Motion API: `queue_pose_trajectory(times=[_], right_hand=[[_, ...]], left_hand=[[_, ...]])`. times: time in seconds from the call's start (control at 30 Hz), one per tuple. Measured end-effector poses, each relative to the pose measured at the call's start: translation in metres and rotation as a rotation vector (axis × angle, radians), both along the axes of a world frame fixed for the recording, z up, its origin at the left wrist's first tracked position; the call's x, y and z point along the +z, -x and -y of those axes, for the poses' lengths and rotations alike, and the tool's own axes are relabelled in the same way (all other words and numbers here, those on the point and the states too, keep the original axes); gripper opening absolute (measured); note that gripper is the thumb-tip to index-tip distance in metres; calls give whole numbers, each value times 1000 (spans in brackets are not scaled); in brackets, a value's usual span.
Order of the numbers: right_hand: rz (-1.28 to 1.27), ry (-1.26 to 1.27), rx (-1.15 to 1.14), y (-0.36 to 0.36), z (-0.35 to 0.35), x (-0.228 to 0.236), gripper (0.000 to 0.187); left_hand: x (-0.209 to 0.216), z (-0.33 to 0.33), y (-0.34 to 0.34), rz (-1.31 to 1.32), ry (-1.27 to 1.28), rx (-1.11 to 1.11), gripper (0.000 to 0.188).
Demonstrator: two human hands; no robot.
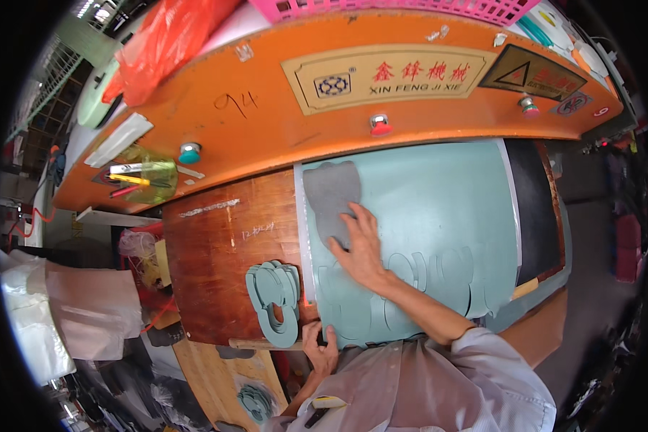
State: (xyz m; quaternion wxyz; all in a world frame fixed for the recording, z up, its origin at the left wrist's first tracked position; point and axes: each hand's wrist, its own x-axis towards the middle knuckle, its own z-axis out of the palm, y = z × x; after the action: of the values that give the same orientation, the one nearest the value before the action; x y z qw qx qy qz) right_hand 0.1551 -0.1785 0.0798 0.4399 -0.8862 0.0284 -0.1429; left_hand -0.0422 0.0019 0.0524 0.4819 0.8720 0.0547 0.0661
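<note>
Well, the right hand (354,248) lay spread, its fingers and thumb touching the flat grey piece (331,193) at the far left corner of the green sheet (432,194). The left hand (321,350) curled by the sheet's near edge; I couldn't tell whether it gripped anything.

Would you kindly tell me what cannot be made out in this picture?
All in the head view:
- Green sheet beneath the grey flat piece: hidden by that piece and the right hand.
- Left hand: its palm is hidden by the hand itself.
- Pink basket: cut off by the upper edge.
- Lower pile of green cutouts: too small to count.
</note>
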Motion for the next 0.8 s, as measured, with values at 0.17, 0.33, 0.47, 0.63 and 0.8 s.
queue_pose_trajectory(times=[0.17,0.33,0.47,0.63,0.8], right_hand=[[87,-30,-56,-9,102,11,39],[70,-206,-274,-19,198,27,25],[317,-337,-489,-50,276,69,23],[552,-139,-477,-83,349,137,25],[332,-149,-362,-55,371,138,27]], left_hand=[[5,1,-37,-327,470,137,19],[-20,10,-80,171,-401,-79,17],[-46,22,-123,330,-259,-1,17],[-35,32,-158,273,-281,48,25],[-8,42,-206,105,-105,100,28]])
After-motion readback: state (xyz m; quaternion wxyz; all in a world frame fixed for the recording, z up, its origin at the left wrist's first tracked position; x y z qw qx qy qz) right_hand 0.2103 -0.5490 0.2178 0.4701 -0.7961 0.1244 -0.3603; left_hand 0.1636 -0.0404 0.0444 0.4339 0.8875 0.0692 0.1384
